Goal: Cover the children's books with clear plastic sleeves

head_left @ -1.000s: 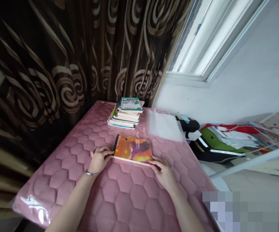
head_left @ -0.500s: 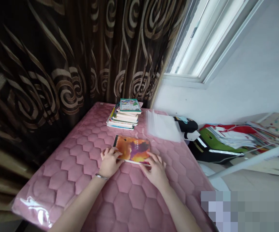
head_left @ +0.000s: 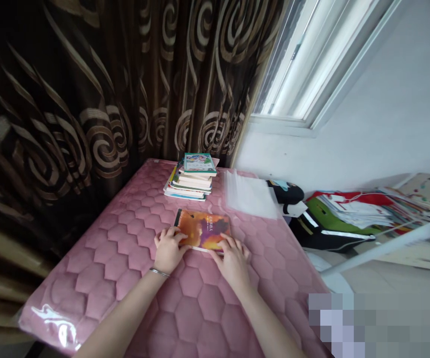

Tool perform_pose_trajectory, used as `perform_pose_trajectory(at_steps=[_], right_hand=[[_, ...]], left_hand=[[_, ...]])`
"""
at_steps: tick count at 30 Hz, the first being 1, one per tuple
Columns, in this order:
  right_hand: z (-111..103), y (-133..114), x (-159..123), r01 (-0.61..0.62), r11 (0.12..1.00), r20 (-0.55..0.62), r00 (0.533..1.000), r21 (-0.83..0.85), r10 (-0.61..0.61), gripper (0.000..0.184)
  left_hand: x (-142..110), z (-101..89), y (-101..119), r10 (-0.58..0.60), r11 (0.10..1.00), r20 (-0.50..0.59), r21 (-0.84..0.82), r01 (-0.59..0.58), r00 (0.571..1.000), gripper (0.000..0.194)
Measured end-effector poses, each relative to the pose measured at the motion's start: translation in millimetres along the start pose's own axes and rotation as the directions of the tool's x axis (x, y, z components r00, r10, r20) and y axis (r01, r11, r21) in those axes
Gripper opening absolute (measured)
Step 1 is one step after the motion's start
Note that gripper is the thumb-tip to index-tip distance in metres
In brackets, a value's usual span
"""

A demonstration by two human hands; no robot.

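A book (head_left: 203,227) with an orange and purple cover lies flat on the pink table cover (head_left: 188,303). My left hand (head_left: 170,246) grips its near left corner, fingers bent over the cover and thumb along the near edge. At the near right corner my right hand (head_left: 231,256) holds it the same way, with the fingertips on the cover. Beneath both hands, parts of the book's edges are hidden.
Behind the book stands a stack of books (head_left: 190,181), a green-edged one on top. Clear plastic sleeves (head_left: 250,194) lie to its right. A patterned curtain (head_left: 106,114) hangs behind; a green and black bag (head_left: 326,223) with papers sits right of the table.
Both hands have moved inward from the book's outer sides onto its near corners, fingers now over the cover. The book stays almost where it was; the view shifts slightly.
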State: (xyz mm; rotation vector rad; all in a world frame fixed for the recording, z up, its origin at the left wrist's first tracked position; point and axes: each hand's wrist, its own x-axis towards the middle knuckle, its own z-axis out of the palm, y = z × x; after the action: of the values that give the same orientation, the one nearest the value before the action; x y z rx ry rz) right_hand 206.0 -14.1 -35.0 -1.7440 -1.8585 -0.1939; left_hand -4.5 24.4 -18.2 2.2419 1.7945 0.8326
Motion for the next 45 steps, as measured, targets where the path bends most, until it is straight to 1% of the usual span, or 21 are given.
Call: perform_pose_trajectory(at_steps=[4, 7, 10, 13, 16, 17, 19, 21, 24, 25, 26, 27, 28, 29, 30, 32, 35, 38, 40, 42, 45], right_hand=[[-5.0, 26.5, -6.2, -0.049, 0.997, 0.055, 0.997, 0.055, 0.046, 0.014], [-3.4, 42.2, -7.7, -0.046, 0.987, 0.084, 0.996, 0.151, 0.034, 0.022], [-3.1, 55.5, -5.5, -0.038, 0.963, 0.132, 0.991, 0.268, 0.002, 0.027], [-9.4, 68.0, 3.2, -0.060, 0.931, 0.248, 0.968, 0.360, -0.033, 0.026], [-17.0, 72.9, 23.5, -0.103, 0.905, 0.332, 0.942, 0.414, -0.044, 0.023], [-17.8, 71.5, 33.1, -0.119, 0.902, 0.312, 0.950, 0.415, -0.018, 0.023], [-14.9, 64.6, 55.1, -0.115, 0.918, 0.260, 0.966, 0.380, 0.013, 0.025], [-7.0, 55.2, 77.6, -0.060, 0.954, 0.242, 0.970, 0.294, -0.013, 0.027], [7.9, 45.2, 103.9, -0.029, 0.992, 0.310, 0.951, 0.121, -0.010, 0.030], [12.3, 44.2, 109.7, -0.024, 0.996, 0.336, 0.942, 0.087, -0.006, 0.030], [16.0, 44.5, 114.2, -0.020, 0.997, 0.359, 0.933, 0.071, -0.006, 0.030], [19.1, 45.7, 117.5, -0.020, 0.998, 0.376, 0.927, 0.066, -0.007, 0.029], [21.6, 47.6, 119.9, -0.023, 0.997, 0.388, 0.922, 0.068, -0.006, 0.028], [23.6, 49.8, 121.5, -0.027, 0.997, 0.396, 0.918, 0.072, -0.003, 0.027], [25.2, 51.8, 122.7, -0.032, 0.997, 0.404, 0.915, 0.072, 0.000, 0.026], [27.5, 54.5, 124.2, -0.042, 0.997, 0.415, 0.910, 0.069, 0.010, 0.025], [28.6, 54.2, 125.5, -0.065, 0.996, 0.422, 0.906, 0.061, 0.033, 0.025], [25.5, 51.5, 124.6, -0.091, 0.995, 0.424, 0.904, 0.048, 0.062, 0.023], [20.8, 50.4, 120.9, -0.106, 0.994, 0.425, 0.902, 0.040, 0.079, 0.022], [14.7, 50.0, 113.4, -0.123, 0.992, 0.430, 0.898, 0.035, 0.096, 0.022], [5.7, 48.2, 94.2, -0.161, 0.987, 0.445, 0.886, 0.026, 0.132, 0.027]], left_hand=[[4.3, -4.2, -25.9, -0.066, 0.981, 0.013, -0.181, 0.067, 0.998, 0.021], [4.2, -4.0, -39.8, -0.058, 0.944, -0.019, -0.325, 0.048, 0.998, 0.018], [2.0, -1.9, -43.2, -0.050, 0.922, -0.046, -0.387, 0.028, 0.998, 0.017], [0.1, -0.2, -41.2, -0.046, 0.916, -0.069, -0.400, 0.014, 0.997, 0.015], [0.6, -0.9, -39.5, -0.040, 0.917, -0.072, -0.400, 0.008, 0.997, 0.014], [1.1, -2.0, -38.8, -0.038, 0.919, -0.071, -0.394, 0.007, 0.997, 0.015], [1.6, -5.1, -35.6, -0.027, 0.931, -0.066, -0.366, 0.001, 0.997, 0.017], [-0.7, -8.5, -28.4, -0.041, 0.957, -0.082, -0.289, 0.016, 0.996, 0.018], [-13.6, -9.2, -9.2, -0.162, 0.978, -0.189, -0.158, 0.133, 0.968, 0.018], [-20.0, -7.2, -1.3, -0.208, 0.971, -0.216, -0.163, 0.175, 0.954, 0.017], [-27.0, -4.2, 6.9, -0.237, 0.960, -0.202, -0.202, 0.197, 0.950, 0.014], [-34.0, -0.4, 15.1, -0.248, 0.943, -0.144, -0.262, 0.205, 0.958, 0.010], [-40.4, 3.8, 23.0, -0.246, 0.918, -0.056, -0.334, 0.214, 0.968, 0.007], [-45.9, 8.0, 30.4, -0.236, 0.883, 0.028, -0.412, 0.226, 0.971, 0.009], [-50.1, 11.9, 37.2, -0.220, 0.841, 0.081, -0.490, 0.231, 0.972, 0.014], [-54.5, 17.7, 48.7, -0.202, 0.759, 0.146, -0.602, 0.249, 0.969, 0.022], [-53.9, 23.2, 60.0, -0.236, 0.666, 0.184, -0.684, 0.297, 0.954, 0.026], [-49.0, 28.9, 62.1, -0.252, 0.589, 0.152, -0.760, 0.276, 0.956, 0.032], [-43.1, 33.5, 56.7, -0.250, 0.559, 0.107, -0.795, 0.233, 0.962, 0.034], [-33.6, 38.0, 45.7, -0.258, 0.558, 0.072, -0.803, 0.209, 0.964, 0.031], [-12.2, 41.6, 22.9, -0.285, 0.590, 0.039, -0.781, 0.207, 0.958, 0.020]])
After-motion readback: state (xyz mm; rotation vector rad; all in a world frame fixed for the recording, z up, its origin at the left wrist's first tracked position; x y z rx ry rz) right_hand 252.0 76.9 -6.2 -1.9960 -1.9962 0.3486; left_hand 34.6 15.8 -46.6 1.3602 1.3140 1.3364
